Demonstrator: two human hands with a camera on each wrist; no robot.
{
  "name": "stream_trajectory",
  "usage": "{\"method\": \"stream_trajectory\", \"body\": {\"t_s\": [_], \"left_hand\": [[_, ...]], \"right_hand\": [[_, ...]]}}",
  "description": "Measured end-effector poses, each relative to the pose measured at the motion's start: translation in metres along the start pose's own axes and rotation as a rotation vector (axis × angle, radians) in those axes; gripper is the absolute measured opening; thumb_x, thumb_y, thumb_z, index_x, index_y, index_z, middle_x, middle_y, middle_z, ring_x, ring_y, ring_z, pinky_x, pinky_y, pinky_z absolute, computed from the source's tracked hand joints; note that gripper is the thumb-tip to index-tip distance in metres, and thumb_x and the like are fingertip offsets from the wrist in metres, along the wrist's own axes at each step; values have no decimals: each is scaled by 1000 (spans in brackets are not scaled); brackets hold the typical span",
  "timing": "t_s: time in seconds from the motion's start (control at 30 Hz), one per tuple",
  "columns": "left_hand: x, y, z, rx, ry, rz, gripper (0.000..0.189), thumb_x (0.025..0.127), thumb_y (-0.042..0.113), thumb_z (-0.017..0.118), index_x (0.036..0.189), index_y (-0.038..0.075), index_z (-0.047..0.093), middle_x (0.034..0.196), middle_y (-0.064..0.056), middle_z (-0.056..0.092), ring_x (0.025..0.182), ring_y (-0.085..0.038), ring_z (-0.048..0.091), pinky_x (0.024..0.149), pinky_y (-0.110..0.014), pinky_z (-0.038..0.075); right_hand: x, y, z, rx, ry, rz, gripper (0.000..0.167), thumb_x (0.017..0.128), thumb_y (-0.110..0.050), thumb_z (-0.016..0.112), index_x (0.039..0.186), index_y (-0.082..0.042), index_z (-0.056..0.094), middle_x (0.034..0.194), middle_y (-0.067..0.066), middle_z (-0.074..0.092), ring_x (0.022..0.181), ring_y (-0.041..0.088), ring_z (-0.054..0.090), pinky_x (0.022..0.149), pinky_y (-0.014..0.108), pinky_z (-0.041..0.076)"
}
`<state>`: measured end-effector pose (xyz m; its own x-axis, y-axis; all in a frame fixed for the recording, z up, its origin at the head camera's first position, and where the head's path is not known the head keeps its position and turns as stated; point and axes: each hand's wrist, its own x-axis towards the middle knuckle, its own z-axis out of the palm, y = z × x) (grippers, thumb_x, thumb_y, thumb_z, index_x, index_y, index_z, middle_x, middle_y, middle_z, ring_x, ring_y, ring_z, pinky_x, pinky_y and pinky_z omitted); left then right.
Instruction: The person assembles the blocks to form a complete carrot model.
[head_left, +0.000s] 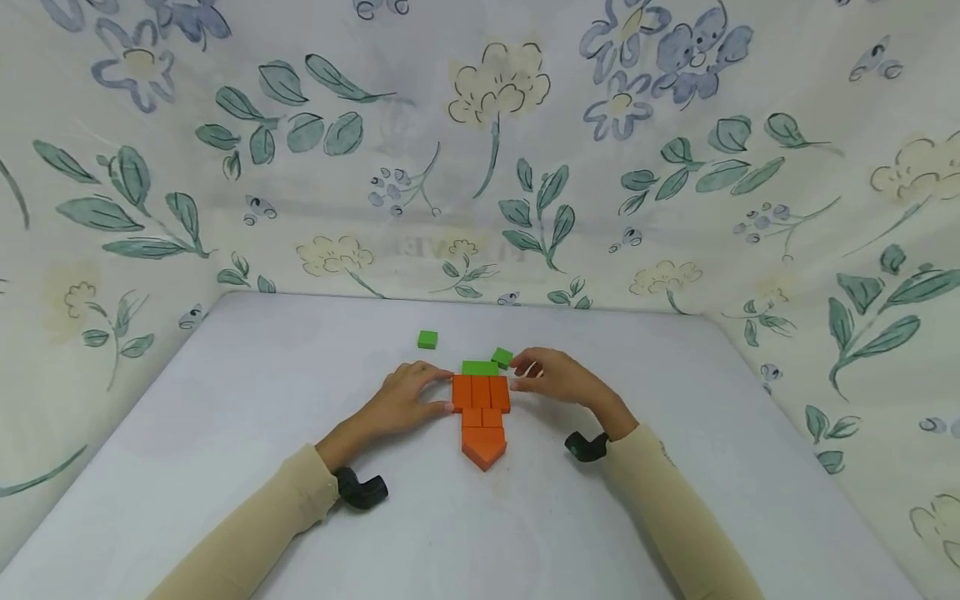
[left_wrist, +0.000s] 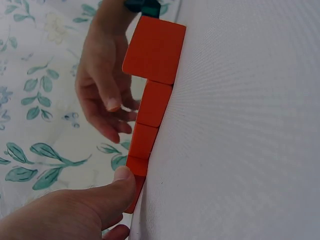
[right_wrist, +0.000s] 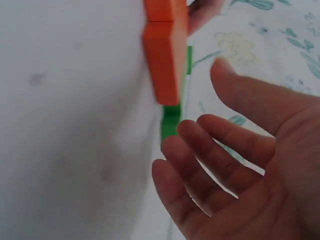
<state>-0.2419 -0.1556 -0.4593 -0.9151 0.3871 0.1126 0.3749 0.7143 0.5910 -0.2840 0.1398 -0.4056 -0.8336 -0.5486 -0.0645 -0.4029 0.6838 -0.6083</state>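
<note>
Orange blocks (head_left: 481, 394) lie edge to edge on the white tabletop, a wide row above a narrower pair, with an orange pointed block (head_left: 483, 444) nearest the person. My left hand (head_left: 401, 402) touches the left side of the wide row, thumb and index fingertips apart along it. Across from it, my right hand (head_left: 555, 375) hovers by the row's right end, fingers loosely bent and nothing in them. Beside those fingertips a small green block (head_left: 502, 357) sits tilted. A longer green piece (head_left: 480, 367) adjoins the far edge of the orange row.
Another small green block (head_left: 427, 339) lies apart, farther back on the left. The white tabletop (head_left: 247, 400) runs up to a floral cloth (head_left: 420, 217) behind and at both sides. A dark curved device (head_left: 363, 489) hangs at the left wrist, a similar dark device (head_left: 586, 447) at the right.
</note>
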Motion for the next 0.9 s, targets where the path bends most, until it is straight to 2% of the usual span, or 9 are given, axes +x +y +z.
{"method": "stream_trajectory", "body": {"t_s": [0.1,0.37,0.6,0.77,0.83,0.9], "left_hand": [[0,-2,-2,-8,4,-2,56,89,44,73,138,24,59,133,-1,58,128,-27,46,102,-49,36],[1,-7,2,2,1,8,56,89,47,72,139,24,58,133,0,58,127,-26,47,100,-48,36],[2,-5,0,5,11,13,56,88,46,73,138,25,58,133,-1,58,126,-25,47,100,-48,36],[3,-3,-5,-33,7,-8,56,90,42,72,140,21,57,134,-2,58,125,-24,49,103,-48,39],[6,-3,-8,-75,47,-45,51,93,38,70,138,17,59,128,-4,61,118,-23,55,99,-45,45],[10,-2,-14,-106,142,-110,40,95,32,68,130,12,64,116,-7,66,104,-22,62,86,-40,52]], "right_hand": [[-5,6,4,27,-52,-28,45,90,-27,75,129,-7,62,118,6,66,105,20,61,92,35,54],[-6,16,18,41,-56,-104,58,86,-28,79,135,-7,58,119,6,64,107,19,58,95,35,52],[-4,20,20,22,-32,-105,55,86,-28,80,134,-10,60,119,4,62,104,17,56,92,31,51],[-3,21,20,19,-11,-122,53,86,-29,79,133,-11,61,116,4,62,102,17,57,91,31,51],[-4,22,21,26,-12,-120,53,86,-30,79,133,-11,61,115,4,62,102,17,56,90,30,51],[-5,23,22,32,-14,-121,54,86,-30,79,133,-11,61,115,4,62,101,17,56,89,28,50]]}}
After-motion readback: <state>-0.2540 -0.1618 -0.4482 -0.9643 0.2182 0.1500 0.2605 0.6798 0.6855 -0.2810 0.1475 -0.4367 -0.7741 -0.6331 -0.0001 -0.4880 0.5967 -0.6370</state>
